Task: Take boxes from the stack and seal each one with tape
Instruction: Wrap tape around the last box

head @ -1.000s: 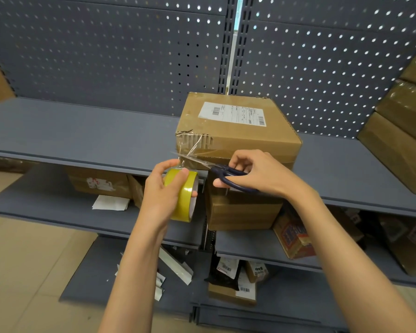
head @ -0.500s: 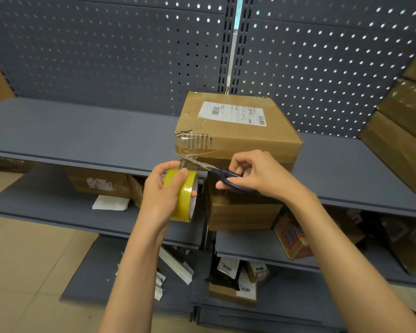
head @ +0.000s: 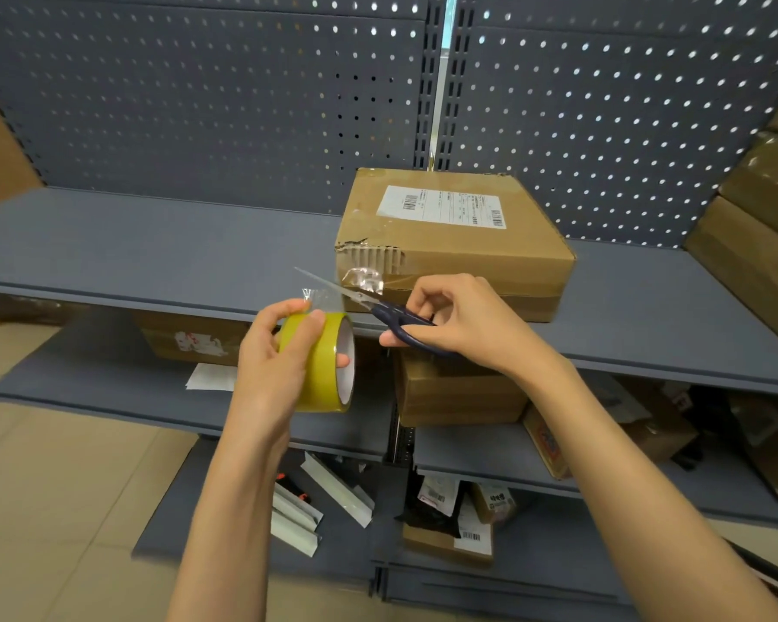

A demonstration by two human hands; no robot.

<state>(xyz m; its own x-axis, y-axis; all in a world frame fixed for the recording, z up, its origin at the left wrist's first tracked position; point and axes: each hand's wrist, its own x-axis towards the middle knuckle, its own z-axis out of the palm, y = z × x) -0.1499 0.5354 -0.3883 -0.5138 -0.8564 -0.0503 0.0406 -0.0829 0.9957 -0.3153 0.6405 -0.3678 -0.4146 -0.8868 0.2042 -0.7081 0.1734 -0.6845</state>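
Your scissors (head: 360, 300) just cut the tape; left hand (head: 275, 370) grips the roll (head: 324, 365), right hand (head: 459, 325) grips the scissors, so press the loose end onto the box (head: 450, 244)

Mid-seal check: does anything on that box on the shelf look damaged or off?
Yes. The cardboard box has a torn near-left top corner, with the outer paper ripped away and bare corrugation showing. A crumpled flap of clear tape hangs loose just below it, not stuck flat. The shipping label looks intact.

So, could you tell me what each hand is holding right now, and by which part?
The left hand grips the yellow tape roll around its outer rim. The right hand holds the scissors by their dark handles.
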